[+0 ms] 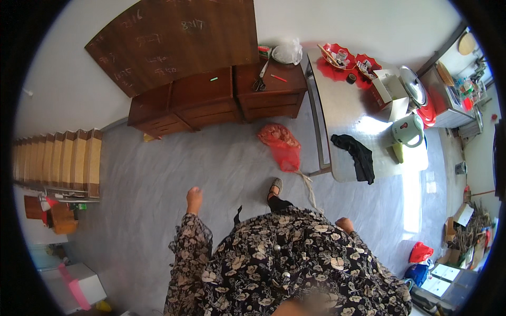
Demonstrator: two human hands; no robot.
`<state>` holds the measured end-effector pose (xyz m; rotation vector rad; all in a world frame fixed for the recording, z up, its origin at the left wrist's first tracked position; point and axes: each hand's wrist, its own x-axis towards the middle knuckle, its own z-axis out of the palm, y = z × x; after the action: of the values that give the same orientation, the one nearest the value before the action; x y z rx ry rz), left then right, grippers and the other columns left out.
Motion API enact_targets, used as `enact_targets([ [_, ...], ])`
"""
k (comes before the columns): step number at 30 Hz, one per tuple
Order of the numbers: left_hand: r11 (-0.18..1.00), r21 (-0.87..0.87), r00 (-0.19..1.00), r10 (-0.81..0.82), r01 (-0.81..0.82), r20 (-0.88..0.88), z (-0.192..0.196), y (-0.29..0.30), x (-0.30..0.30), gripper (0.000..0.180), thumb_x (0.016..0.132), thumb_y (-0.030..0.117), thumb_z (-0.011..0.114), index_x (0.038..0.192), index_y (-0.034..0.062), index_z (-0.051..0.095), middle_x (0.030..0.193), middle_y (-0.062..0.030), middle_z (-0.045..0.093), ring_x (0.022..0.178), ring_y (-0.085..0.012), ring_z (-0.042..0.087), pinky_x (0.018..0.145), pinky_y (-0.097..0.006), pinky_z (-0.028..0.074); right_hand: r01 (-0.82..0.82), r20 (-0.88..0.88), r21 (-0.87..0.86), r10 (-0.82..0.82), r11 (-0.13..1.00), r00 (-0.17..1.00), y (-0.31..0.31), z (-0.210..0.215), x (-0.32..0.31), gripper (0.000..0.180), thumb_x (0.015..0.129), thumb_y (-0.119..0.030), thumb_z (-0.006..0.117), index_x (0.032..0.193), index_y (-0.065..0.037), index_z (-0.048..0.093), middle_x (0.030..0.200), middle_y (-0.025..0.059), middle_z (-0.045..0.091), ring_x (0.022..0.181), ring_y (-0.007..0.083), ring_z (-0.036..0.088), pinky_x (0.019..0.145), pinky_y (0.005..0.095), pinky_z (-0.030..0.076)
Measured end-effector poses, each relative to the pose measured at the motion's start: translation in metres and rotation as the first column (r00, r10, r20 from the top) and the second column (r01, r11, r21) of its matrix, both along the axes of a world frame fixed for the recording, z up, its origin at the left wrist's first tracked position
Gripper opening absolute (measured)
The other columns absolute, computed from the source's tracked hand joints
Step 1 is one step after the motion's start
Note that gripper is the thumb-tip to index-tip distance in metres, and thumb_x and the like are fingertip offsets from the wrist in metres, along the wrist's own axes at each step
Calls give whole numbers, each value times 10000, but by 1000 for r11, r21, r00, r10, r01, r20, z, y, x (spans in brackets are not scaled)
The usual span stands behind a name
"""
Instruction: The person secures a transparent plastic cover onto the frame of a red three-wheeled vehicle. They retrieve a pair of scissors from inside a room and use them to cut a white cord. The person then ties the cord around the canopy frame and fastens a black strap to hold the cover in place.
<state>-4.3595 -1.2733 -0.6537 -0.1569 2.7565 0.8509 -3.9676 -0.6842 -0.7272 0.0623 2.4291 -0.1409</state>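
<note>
My left hand hangs over the grey floor with its fingers curled in and nothing showing in them. At the right side of my flowered blouse, my right hand is also curled, partly hidden by the cloth, with no object visible in it. Neither hand touches any furniture. A red mesh bag lies on the floor ahead, its pale tie cord trailing back toward me. My shoe stands just short of that bag.
Brown wooden cabinets line the far wall, with scissors on top. A metal-topped table at the right bears a black cloth, a pale kettle, an open carton and red trays. Stairs rise at the left.
</note>
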Motion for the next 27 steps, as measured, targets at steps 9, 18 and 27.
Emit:
enact_targets([
  [9, 885, 142, 874, -462, 443, 152, -12, 237, -205, 361, 794, 275, 619, 1041, 12, 634, 986, -194, 662, 941, -332, 637, 806, -403, 498, 791, 157, -552, -898, 265, 411, -13, 69, -241, 250, 842, -188, 617, 989, 12, 648, 782, 139, 676, 657, 198, 663, 601, 321, 521],
  [18, 841, -47, 843, -538, 539, 27, -58, 400, -460, 335, 811, 289, 602, 940, -20, 588, 956, -250, 633, 928, -437, 584, 796, -501, 463, 787, 101, -601, -990, -139, -98, 16, 77, -326, 212, 890, -166, 571, 1027, -10, 614, 806, 41, 645, 649, 129, 600, 561, 249, 456],
  [27, 840, -438, 938, -344, 321, 28, -118, 512, -595, 676, 777, 436, 681, 1269, 54, 421, 1210, -178, 524, 1096, -375, 511, 827, -522, 443, 988, 412, -106, -909, -114, -61, -110, 124, -361, 314, 860, -218, 628, 1079, 7, 626, 792, 84, 680, 654, 142, 631, 571, 276, 496],
])
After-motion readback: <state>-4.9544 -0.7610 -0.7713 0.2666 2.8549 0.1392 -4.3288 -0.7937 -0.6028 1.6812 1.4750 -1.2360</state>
